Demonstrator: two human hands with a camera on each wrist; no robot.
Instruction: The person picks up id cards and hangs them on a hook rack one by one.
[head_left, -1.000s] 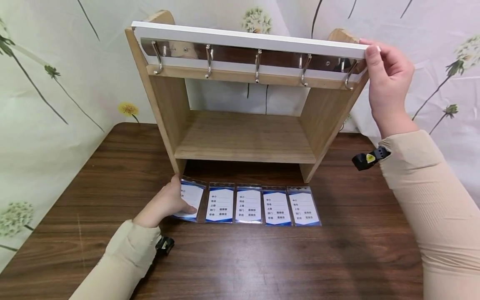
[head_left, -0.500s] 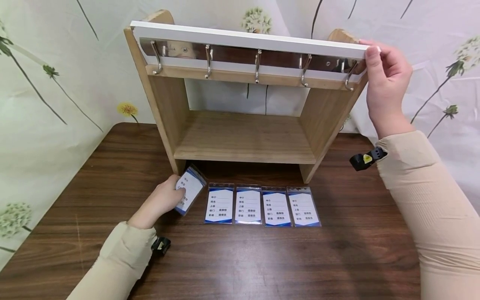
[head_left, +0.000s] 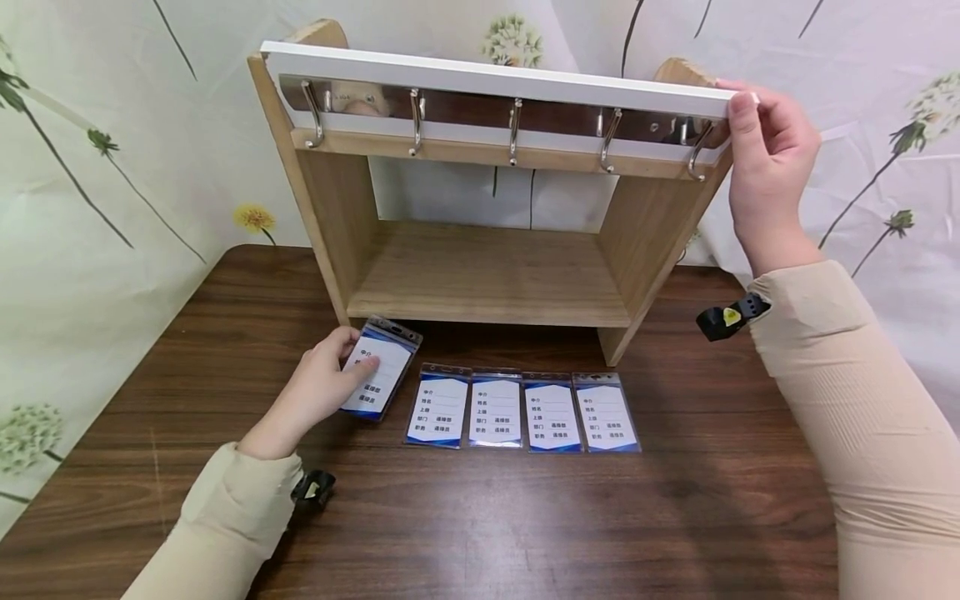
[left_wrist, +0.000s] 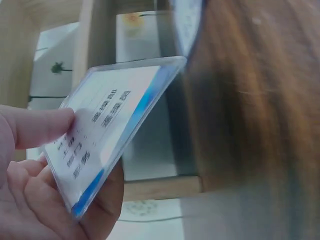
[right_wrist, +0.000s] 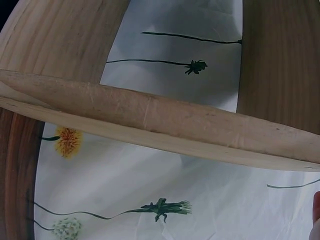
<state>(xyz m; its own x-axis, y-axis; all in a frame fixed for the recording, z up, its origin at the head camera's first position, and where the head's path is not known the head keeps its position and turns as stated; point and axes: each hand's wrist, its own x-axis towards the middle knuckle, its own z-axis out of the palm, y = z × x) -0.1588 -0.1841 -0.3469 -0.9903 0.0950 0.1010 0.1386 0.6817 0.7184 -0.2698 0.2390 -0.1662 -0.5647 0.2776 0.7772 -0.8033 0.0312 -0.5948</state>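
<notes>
My left hand (head_left: 322, 379) pinches a clear-sleeved ID badge (head_left: 382, 371) with blue corners and printed lines. The thumb lies across the badge's face, fingers behind it; in the left wrist view the badge (left_wrist: 117, 112) tilts in the grip. To its right, several similar badges (head_left: 495, 410) lie in a row on the table. At the upper right, my right hand (head_left: 776, 158) grips the end of the white board (head_left: 487, 73) on a wooden rack (head_left: 487, 271), thumb on the front. Below that board runs a metal strip with several hooks (head_left: 515, 132).
The dark wood table (head_left: 480, 517) carries the rack at its back edge. Behind hangs a pale cloth (head_left: 135, 150) printed with dandelions. The right wrist view is mostly filled by the rack's side panel (right_wrist: 150, 112) with the cloth beyond.
My left hand has lifted the leftmost badge from the row and turned it, its top edge now leaning to the right. The right hand stays at the board's end.
</notes>
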